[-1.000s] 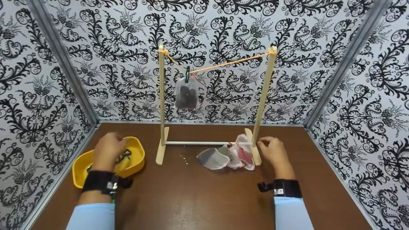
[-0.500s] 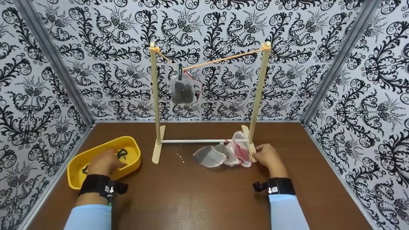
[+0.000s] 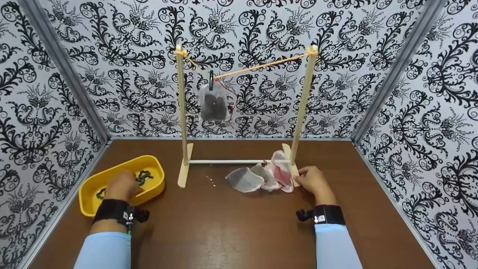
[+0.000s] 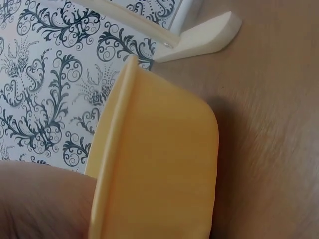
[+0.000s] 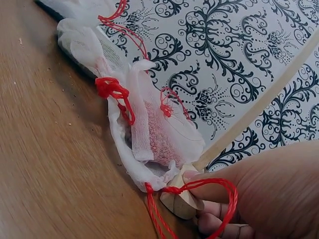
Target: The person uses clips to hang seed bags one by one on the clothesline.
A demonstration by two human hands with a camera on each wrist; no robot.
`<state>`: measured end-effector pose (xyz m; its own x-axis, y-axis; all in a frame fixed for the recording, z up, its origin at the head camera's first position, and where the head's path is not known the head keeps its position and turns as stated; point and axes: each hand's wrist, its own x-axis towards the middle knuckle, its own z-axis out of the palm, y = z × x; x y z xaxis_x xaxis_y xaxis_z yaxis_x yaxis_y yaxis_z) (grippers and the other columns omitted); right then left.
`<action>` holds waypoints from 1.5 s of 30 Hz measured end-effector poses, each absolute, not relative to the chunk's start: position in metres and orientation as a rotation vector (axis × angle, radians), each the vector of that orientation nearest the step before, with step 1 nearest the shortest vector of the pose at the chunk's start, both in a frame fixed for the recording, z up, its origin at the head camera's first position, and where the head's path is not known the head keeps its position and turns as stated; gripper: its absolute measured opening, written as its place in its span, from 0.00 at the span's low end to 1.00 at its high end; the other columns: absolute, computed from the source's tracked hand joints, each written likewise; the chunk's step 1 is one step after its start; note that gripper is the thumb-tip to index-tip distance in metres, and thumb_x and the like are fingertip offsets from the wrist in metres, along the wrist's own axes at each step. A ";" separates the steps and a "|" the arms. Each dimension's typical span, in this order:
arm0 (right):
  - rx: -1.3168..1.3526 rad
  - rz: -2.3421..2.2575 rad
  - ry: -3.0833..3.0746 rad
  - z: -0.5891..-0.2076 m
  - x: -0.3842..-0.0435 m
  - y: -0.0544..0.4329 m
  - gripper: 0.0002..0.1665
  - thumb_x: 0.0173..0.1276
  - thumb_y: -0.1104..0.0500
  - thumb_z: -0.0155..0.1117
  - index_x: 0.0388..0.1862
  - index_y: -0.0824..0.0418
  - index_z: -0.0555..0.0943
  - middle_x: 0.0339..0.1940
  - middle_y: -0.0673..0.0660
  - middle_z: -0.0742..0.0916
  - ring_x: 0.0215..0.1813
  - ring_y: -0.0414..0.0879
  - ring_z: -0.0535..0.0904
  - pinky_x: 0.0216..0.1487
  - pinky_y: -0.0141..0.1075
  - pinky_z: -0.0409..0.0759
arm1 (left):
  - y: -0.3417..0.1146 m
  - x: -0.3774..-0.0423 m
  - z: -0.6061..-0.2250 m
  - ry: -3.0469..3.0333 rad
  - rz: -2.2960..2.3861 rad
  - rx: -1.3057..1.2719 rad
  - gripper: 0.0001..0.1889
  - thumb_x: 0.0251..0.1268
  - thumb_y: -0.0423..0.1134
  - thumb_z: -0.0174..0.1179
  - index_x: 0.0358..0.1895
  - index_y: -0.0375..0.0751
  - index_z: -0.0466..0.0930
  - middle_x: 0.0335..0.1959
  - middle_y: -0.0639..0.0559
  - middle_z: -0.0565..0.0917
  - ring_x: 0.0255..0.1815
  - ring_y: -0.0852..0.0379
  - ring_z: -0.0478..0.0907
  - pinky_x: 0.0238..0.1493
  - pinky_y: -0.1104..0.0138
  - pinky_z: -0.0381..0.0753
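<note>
My left hand [image 3: 122,185] is down inside a yellow tub [image 3: 85,203] among dark green clips [image 3: 143,177]; its fingertips are hidden, and the left wrist view shows mostly the tub's outer wall [image 4: 164,149]. My right hand [image 3: 315,182] is at the right foot [image 5: 179,201] of a wooden stand, thumb on top and fingers curled by its end. Beside it lie several white mesh bags [image 3: 244,180] with red drawstrings [image 5: 219,181], one loop passing in front of the fingers. Another mesh bag [image 3: 213,104] with dark contents hangs from the stand's orange cord [image 3: 261,66] by a dark clip [image 3: 211,80].
The stand has two upright posts [image 3: 182,108] joined low down by a white bar [image 3: 224,161]. Small pale crumbs [image 3: 211,181] lie on the brown table [image 3: 231,224]. Patterned walls [image 3: 261,30] close off the back and both sides.
My left hand has lowered into the yellow tub. My right hand has moved in slightly to the stand's right foot and stays there. The head view has shifted a little.
</note>
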<state>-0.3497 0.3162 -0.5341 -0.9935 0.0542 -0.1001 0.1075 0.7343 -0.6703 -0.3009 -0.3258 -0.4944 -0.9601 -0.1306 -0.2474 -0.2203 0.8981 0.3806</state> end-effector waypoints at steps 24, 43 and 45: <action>0.097 -1.134 2.885 -0.547 -0.352 0.322 0.20 0.74 0.61 0.75 0.57 0.75 0.90 0.41 0.62 0.91 0.44 0.52 0.84 0.43 0.35 0.82 | -0.283 -0.308 -0.474 3.134 1.292 -0.459 0.20 0.85 0.45 0.65 0.67 0.36 0.89 0.63 0.31 0.91 0.61 0.32 0.89 0.64 0.41 0.88; 0.062 -1.138 2.888 -0.543 -0.357 0.321 0.20 0.75 0.60 0.75 0.57 0.75 0.89 0.38 0.60 0.89 0.40 0.49 0.83 0.39 0.34 0.80 | -0.127 -0.316 -0.468 3.010 1.958 -0.064 0.12 0.71 0.37 0.81 0.53 0.37 0.96 0.46 0.37 0.97 0.37 0.49 0.94 0.35 0.76 0.87; 0.073 -1.132 2.891 -0.542 -0.356 0.323 0.20 0.76 0.60 0.75 0.58 0.74 0.89 0.38 0.60 0.89 0.40 0.49 0.83 0.40 0.34 0.80 | -0.113 -0.316 -0.471 2.935 2.019 -0.015 0.12 0.72 0.35 0.80 0.53 0.36 0.96 0.46 0.36 0.96 0.34 0.51 0.93 0.34 0.76 0.89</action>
<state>-0.3563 0.3229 -0.5422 -0.9983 0.0306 -0.0506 0.0568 0.7335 -0.6773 -0.3162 -0.1133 -0.4710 -0.9126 -0.2383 0.3322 0.2250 0.3855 0.8949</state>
